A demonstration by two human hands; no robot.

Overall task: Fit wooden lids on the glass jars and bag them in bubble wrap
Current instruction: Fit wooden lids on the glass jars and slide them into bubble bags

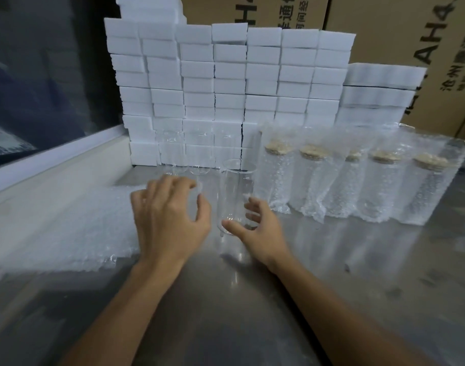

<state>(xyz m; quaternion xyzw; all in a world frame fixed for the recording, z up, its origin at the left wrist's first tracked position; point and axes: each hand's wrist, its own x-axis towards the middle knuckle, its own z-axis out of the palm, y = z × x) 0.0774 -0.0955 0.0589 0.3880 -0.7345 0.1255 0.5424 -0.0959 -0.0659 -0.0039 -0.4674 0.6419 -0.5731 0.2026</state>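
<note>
Flanking the lidless jar [235,196], both hands (fingers spread, empty) near bagged jars [358,180].

Two bare forearms, left hand [168,220] and right hand [260,228] ungloved, ringless

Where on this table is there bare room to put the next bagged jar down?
The steel tabletop lies bare in front of the row of bagged jars, right of the right hand. It is also bare between the forearms. The left is covered by the bubble wrap bags. The back is crowded: unlidded glass jars stand before the stacked white foam blocks.
</note>
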